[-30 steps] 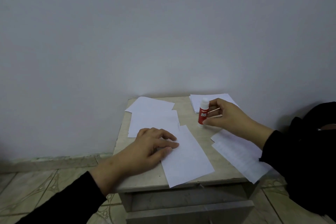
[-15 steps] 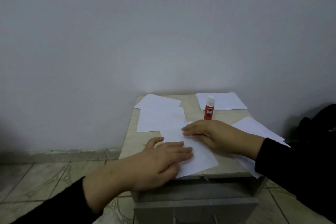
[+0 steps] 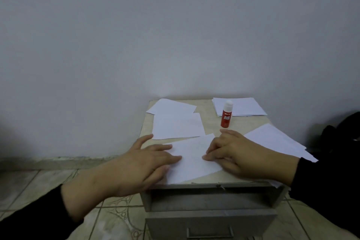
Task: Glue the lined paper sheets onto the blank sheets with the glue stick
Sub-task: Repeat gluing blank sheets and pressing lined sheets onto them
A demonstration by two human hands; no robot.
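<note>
Both hands flat, fingers straight & gripping nothing: left hand (image 3: 148, 161) & right hand (image 3: 236, 155) pressed the front sheet (image 3: 191, 159) at table (image 3: 211, 126) edge w/ glue stick (image 3: 226, 114) upright behind, so best smoothed centre-outward, firm, w/o skewing it.

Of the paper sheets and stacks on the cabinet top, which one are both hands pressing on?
The front-centre sheet, lying askew at the near edge: the left hand and right hand lie flat on it. The other papers go untouched.
</note>
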